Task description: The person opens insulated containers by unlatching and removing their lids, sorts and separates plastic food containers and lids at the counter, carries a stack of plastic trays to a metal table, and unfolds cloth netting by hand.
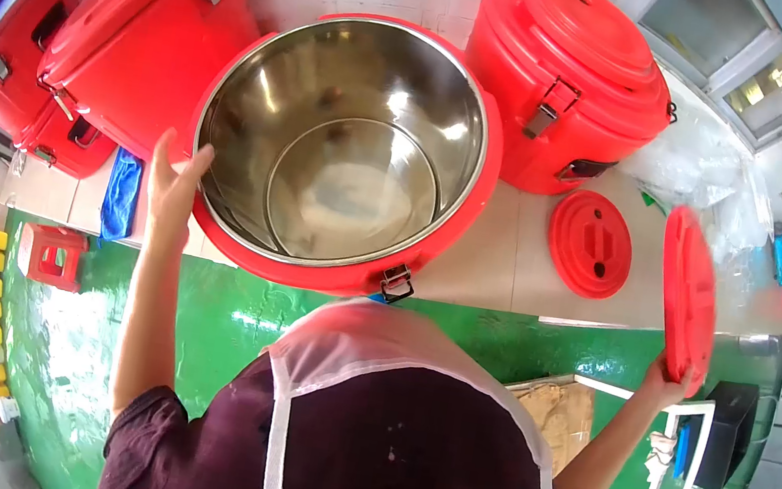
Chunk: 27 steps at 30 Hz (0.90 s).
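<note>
Green floor (223, 321) looks shiny, maybe slick, way down below the fingers, and the pale counter (490, 259) runs just beyond them. On it sits the open steel-lined drum (349, 86), right beside the left hand (172, 192), fingers spread at the rim, can't tell if they're touching. I'd guess it's bulky, stiff and slippery inside, so two hands under the outer rim. The red lid (689, 294) is on edge above the right hand (672, 381), fingers gripping its lower edge, probably rigid and lightish, steadier held by opposite edges
</note>
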### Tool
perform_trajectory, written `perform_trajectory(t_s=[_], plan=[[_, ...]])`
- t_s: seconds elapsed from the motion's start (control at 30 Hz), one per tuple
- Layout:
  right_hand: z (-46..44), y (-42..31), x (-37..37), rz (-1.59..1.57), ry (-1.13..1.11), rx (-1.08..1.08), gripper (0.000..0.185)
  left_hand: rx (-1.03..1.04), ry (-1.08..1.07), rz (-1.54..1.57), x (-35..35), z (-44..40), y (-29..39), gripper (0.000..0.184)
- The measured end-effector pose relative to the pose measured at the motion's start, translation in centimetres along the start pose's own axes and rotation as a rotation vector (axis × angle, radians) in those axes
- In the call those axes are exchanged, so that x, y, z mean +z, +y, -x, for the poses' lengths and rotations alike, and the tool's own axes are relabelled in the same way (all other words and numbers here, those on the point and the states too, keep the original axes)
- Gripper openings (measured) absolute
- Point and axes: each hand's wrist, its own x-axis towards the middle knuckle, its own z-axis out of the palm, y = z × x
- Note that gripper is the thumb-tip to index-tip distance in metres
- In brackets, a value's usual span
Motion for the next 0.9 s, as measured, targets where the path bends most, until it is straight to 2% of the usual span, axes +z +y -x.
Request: perform_trajectory(t_s=[0.03,0.1,0.13,0.23,0.27,0.33,0.4,0.43,0.5,0.53,0.6,0.63,0.67,0.73,0.8,0.9], plan=[[-2.3,1.3,-1.1,-0.018,0.108,0.041,0.046,-0.075,-0.055,0.263,0.3,0.4,-1.4,0.069],[-6.0,4.9,-2.7,-0.035,0.189,0.102,0.042,-0.192,-0.160,0.433,0.8,1.2,-1.0,0.055],[-7.8,6.6,-3.3,-0.047,0.232,0.136,0.041,-0.189,-0.157,0.394,0.9,1.1,-1.0,0.052],[-11.6,11.1,-3.8,-0.100,0.144,0.253,0.040,-0.178,-0.146,0.277,0.8,-0.1,-0.4,0.045],[-11.3,12.2,-3.0,0.011,0.132,0.214,0.039,-0.186,-0.146,0.248,0.9,-0.6,-0.4,0.045],[-15.9,14.4,-5.1,0.057,0.100,0.345,0.039,-0.206,-0.166,0.191,0.9,-2.5,-0.9,0.043],[-18.6,16.1,-5.9,-0.020,0.168,0.541,0.043,-0.201,-0.241,0.257,1.3,-4.1,-0.2,0.042],[-17.6,16.7,-4.9,0.010,0.210,0.570,0.041,-0.202,-0.278,0.289,1.5,-5.1,0.0,0.042],[-11.0,18.4,-0.3,0.172,0.206,0.589,0.037,-0.190,-0.325,0.278,2.0,-7.5,-0.4,0.042],[-5.9,19.1,3.0,0.265,0.106,0.628,0.036,-0.186,-0.338,0.266,2.2,-8.3,-0.1,0.043],[6.1,20.6,10.4,0.647,-0.449,0.556,0.037,-0.191,-0.350,0.252,2.5,-9.3,0.2,0.043],[12.0,20.6,14.4,0.746,-0.572,0.595,0.034,-0.193,-0.348,0.256,2.9,-9.6,0.5,0.043],[14.6,22.1,14.7,0.754,-0.819,0.614,0.041,-0.196,-0.348,0.263,3.3,-10.0,0.7,0.044],[21.5,22.7,18.0,0.836,-0.893,0.737,0.041,-0.148,-0.373,0.231,3.6,-10.6,0.6,0.044],[24.7,23.8,17.8,0.794,-0.767,0.896,0.036,-0.049,-0.463,0.187,3.3,-11.9,0.4,0.051],[28.5,21.9,17.9,0.994,-0.956,0.170,0.028,0.163,-0.352,0.010,3.3,-15.6,0.0,0.057]])
